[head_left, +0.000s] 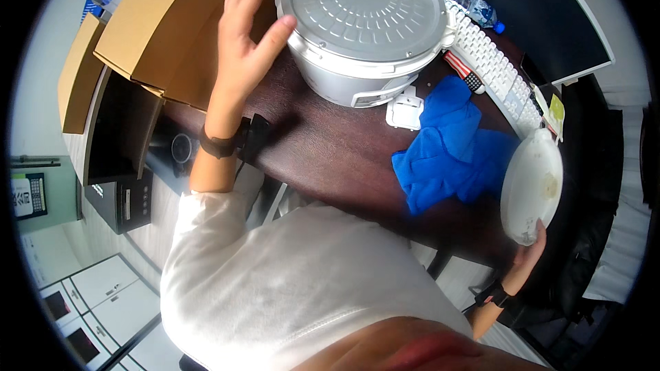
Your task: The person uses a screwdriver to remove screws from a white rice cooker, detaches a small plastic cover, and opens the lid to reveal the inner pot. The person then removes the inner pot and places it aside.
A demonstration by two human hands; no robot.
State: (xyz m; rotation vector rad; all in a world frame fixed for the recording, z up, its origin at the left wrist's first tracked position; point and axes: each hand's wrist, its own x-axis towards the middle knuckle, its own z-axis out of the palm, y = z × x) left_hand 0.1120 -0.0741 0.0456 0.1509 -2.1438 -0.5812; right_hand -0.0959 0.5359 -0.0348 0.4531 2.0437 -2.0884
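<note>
A white rice cooker (364, 72) with a round grey metal lid (375, 17) stands at the far middle of the dark table. The lid has a hole near its far edge. My left hand (251, 20) is at the cooker's left rim, fingers spread and thumb close to the lid's edge; whether it touches cannot be told. At the right, my right hand (529, 251) grips the lower edge of a white, shallow, dish-like plastic piece (533, 185), tilted up and stained inside. Between the two lies a crumpled blue cloth (447, 144).
A white keyboard (498, 72) runs along the right, with a flag-patterned object (464, 72) and a water bottle (467, 0) beside it. Behind is a monitor (550, 20). A small white plastic piece (404, 110) touches the cloth. Cardboard boxes (155, 20) stand left.
</note>
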